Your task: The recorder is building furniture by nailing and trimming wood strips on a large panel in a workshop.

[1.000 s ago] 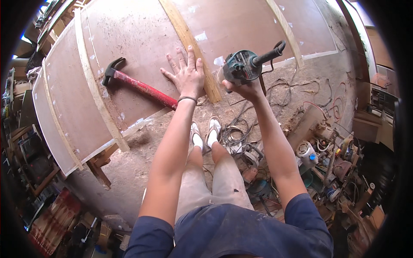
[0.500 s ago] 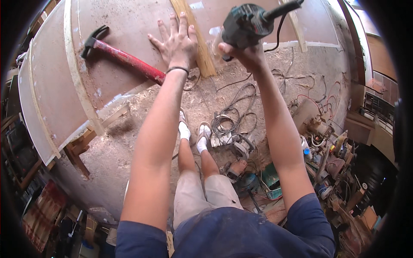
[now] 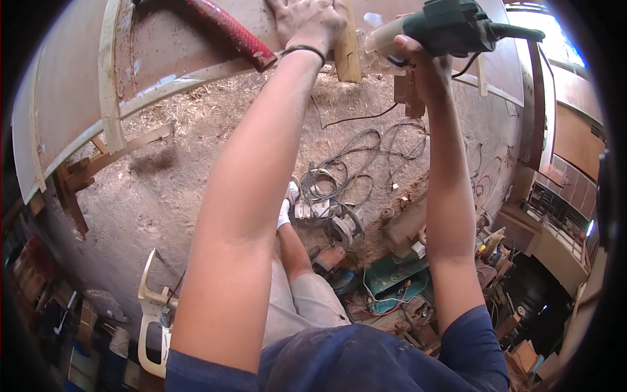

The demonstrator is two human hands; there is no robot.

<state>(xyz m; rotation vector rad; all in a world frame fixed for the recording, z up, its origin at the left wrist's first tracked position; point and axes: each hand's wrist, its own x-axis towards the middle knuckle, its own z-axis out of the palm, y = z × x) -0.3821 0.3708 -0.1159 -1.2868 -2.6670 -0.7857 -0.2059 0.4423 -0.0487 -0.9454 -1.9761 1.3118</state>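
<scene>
My right hand (image 3: 428, 68) grips a dark green trim router (image 3: 450, 27), held on its side. Its clear base points left toward a wooden batten and its cord end points right. My left hand (image 3: 308, 25) rests on the brown panel (image 3: 176, 49) beside and partly over the wooden batten (image 3: 348, 55). Its fingers reach toward the upper edge, where the tips are partly cut off. A hammer with a red handle (image 3: 225, 29) lies on the panel left of that hand; most of its head is out of view.
Pale battens (image 3: 109, 78) cross the panel. A wooden support (image 3: 78, 179) stands below its left side. Coiled black cables (image 3: 339, 173) and a grinder-like tool (image 3: 343, 225) lie on the dusty floor. A green case (image 3: 392, 281) sits among clutter at right; a white plastic chair (image 3: 153, 307) stands lower left.
The router has tipped from upright onto its side and moved right with my right hand. My left hand has shifted right toward the batten. The whole view has shifted, pushing the hammer upward.
</scene>
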